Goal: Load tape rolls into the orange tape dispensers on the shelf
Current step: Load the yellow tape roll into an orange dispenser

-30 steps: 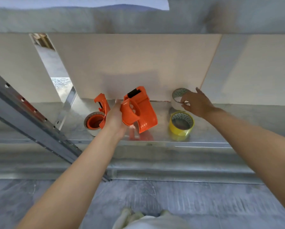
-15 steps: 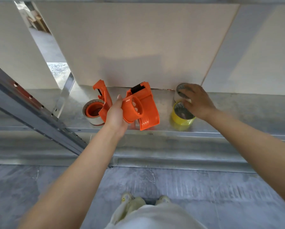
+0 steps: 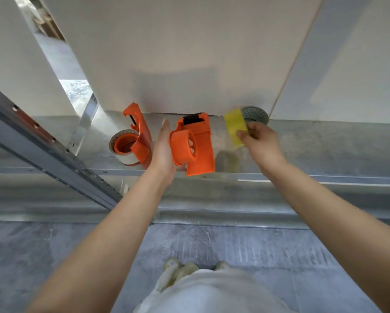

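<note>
The yellow tape roll [image 3: 234,127] is up off the shelf [image 3: 325,150], held edge-on just right of the empty orange dispenser [image 3: 193,144], not touching it. That dispenser is my landmark for everything below.

Risks as I judge them: the roll is pinched only at its lower rim, so it could twist or slip out on the way to the hub. It also faces me edge-on, so it needs turning to line its core up w/ the hub. If I push it on crooked it'll jam partway. The dispenser isn't clamped hard either, so a firm push may tip it off the shelf's front edge, which sits right below it.

Grips: right hand [image 3: 259,143] is closed on the yellow roll, fingers curled round its near edge. Left hand [image 3: 163,147] is mostly flat and extended against the dispenser's left side, more bracing than clenching. I can't see the thumb side.

Further out: a grey roll [image 3: 256,114] stands behind-right of the dispenser, against the back panel [image 3: 189,53]. To the dispenser's left a second orange dispenser [image 3: 137,134] already carries a white roll [image 3: 124,152]. A slanted metal upright [image 3: 42,145] runs further left.
</note>
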